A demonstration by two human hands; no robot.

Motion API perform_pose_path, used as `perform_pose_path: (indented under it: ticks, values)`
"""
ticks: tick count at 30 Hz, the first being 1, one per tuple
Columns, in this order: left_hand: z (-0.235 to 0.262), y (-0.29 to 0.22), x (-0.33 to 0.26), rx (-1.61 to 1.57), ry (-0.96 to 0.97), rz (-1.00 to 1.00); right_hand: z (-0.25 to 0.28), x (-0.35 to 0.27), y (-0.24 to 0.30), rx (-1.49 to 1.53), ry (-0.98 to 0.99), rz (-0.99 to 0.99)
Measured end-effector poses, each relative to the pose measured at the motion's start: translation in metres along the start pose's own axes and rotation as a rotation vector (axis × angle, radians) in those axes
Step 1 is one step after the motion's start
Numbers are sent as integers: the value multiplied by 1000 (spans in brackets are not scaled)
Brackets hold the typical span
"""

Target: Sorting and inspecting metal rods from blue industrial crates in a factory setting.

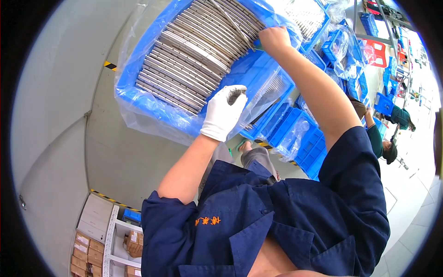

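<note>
Many slim silvery metal rods [184,57] with small dark holes lie side by side in a plastic-lined blue bin [124,92]. My left hand [224,112], in a white glove with a grey palm, is over the bin's near side, beside the rod ends. Its fingers are curved, with a gap to the thumb and nothing visible between them. My bare right hand [275,39] is closed at the bin's right edge. One loose rod [233,23] slants across the others, its lower end close to those fingers. What the right fingers grip is hidden.
Clear plastic film [161,127] hangs over the bin's rim. More blue crates [288,127] stand to the right, some with rods. Two co-workers [383,143] are at the far right. Cardboard boxes [87,251] and a white shelf [121,240] stand lower left, near a pale wall [50,101].
</note>
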State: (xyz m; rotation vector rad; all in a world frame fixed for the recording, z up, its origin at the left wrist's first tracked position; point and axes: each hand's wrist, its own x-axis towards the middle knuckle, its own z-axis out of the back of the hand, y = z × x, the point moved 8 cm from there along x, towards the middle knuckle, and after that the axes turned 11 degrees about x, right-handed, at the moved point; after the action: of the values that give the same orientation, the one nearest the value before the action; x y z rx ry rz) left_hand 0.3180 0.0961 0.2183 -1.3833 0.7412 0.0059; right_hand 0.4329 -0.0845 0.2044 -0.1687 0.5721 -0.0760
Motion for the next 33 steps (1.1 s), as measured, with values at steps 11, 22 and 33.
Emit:
perform_pose_path:
  ticks: [11,22,33]
  values:
    - [-7,-53,34,610,-214,-500,24,-25,-15,125,-199,53]
    - [-64,-40,101,901,228,-69,-15,-6,-24,310,-31,252]
    - [-47,-30,81,984,229,25,-19,-3,-14,85,111,164]
